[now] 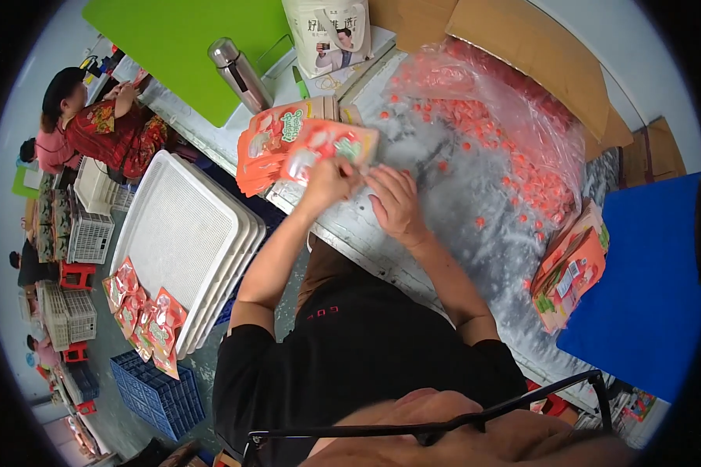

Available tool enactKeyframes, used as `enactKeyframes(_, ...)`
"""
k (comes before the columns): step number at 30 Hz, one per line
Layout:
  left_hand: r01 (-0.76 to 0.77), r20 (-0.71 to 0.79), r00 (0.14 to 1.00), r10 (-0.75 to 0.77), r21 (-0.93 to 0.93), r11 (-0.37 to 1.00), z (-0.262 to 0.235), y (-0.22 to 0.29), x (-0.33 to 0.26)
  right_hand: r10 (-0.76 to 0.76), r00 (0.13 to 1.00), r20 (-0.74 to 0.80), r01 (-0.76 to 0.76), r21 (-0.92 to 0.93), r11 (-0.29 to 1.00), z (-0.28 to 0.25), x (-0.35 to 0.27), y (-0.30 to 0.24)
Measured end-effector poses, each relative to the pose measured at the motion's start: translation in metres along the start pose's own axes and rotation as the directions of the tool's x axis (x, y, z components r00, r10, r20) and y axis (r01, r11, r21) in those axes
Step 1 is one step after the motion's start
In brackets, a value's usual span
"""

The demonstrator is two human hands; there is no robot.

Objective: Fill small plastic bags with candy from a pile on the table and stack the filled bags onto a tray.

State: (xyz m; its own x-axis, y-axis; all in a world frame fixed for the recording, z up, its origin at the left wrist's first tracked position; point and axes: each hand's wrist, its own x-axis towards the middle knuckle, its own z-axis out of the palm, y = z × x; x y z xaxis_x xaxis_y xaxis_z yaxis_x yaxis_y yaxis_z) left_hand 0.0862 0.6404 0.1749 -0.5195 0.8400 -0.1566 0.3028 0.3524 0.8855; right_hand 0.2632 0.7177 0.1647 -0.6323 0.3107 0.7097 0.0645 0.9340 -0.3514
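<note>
Pouch (331, 148), orange, pinched in left hand (329, 183) fingers; right hand (396, 204) fingers loose at its lower edge; mouth best held wide, candies (491, 132) lying right of fingers

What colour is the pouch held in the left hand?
Orange-red with green and white print, the pouch in the left hand; head view.

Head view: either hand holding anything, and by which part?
Left hand grips an orange-red pouch by its lower edge. Right hand lies beside it on the metal table, apparently holding nothing.
</note>
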Motion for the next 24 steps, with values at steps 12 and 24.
enactKeyframes(12, 0.239, 0.209, 0.970, -0.128, -0.693, 0.680, 0.048, -0.029, -0.039, -0.035, 0.999, 0.015, 0.034, 0.064, 0.997, 0.004, -0.039, 0.016)
enactKeyframes(24, 0.102, 0.720, 0.687, -0.099, 0.039, 0.994, 0.016, -0.027, -0.037, -0.358, 0.920, 0.161, 0.340, 0.127, 0.932, -0.021, -0.049, 0.000)
